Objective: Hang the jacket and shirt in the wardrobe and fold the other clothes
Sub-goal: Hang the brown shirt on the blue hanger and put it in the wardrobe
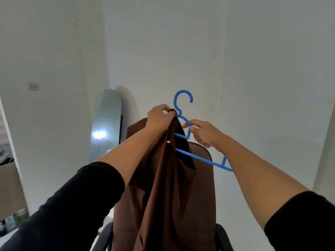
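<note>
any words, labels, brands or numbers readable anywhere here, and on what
None can be read.
Blue plastic hanger: no lettering shows.
Brown garment gripped by the left hand: only a small pale snap or button, no label in view.
Small pale wall switch plate: plain, no marking.
Tall leaning mirror: only a light glare.
The right hand pinches the hanger.

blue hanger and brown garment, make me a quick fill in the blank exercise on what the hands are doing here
1. The left hand grips the top of the brown garment next to the hanger's ____.
2. The right hand pinches the hanger, whose colour is ____.
3. Behind the garment stands a brown ____ with dark armrests.
4. Leaning against the wall at left is a tall ____ with a rounded top.

Missing words: hook; blue; chair; mirror
</note>
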A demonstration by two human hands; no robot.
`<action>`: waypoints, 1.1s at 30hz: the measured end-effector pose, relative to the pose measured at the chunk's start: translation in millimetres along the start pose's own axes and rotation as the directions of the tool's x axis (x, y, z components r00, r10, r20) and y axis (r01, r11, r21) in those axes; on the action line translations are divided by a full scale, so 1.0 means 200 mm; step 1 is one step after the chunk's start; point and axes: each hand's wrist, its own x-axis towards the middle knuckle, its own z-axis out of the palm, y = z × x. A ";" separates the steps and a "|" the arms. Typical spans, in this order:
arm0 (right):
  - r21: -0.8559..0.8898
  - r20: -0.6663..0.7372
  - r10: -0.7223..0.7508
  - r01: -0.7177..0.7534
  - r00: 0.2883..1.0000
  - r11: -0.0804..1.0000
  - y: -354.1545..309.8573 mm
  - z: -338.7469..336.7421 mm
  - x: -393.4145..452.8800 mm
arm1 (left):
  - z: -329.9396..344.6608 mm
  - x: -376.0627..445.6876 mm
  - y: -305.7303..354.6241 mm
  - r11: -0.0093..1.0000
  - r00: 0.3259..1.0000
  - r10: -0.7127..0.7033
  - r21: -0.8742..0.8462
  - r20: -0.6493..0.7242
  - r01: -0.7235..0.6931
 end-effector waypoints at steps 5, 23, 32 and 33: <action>0.259 -0.043 -0.008 0.018 0.999 0.966 -0.02 0.00 0.00 | 0.02 0.02 0.17 0.991 0.994 0.104 -0.082 -0.031 -0.107; 0.175 -0.070 -0.047 0.059 0.996 0.983 -0.01 -0.04 -0.02 | 0.08 0.05 0.27 0.936 0.976 0.151 0.294 0.158 -0.192; -0.705 0.117 0.105 0.009 0.988 0.709 0.14 -0.12 0.01 | -0.02 0.10 0.22 0.959 0.963 0.229 0.133 0.145 -0.248; -0.744 0.121 0.119 0.011 0.986 0.668 0.15 -0.13 0.01 | -0.03 0.10 0.22 0.962 0.964 0.232 0.113 0.133 -0.247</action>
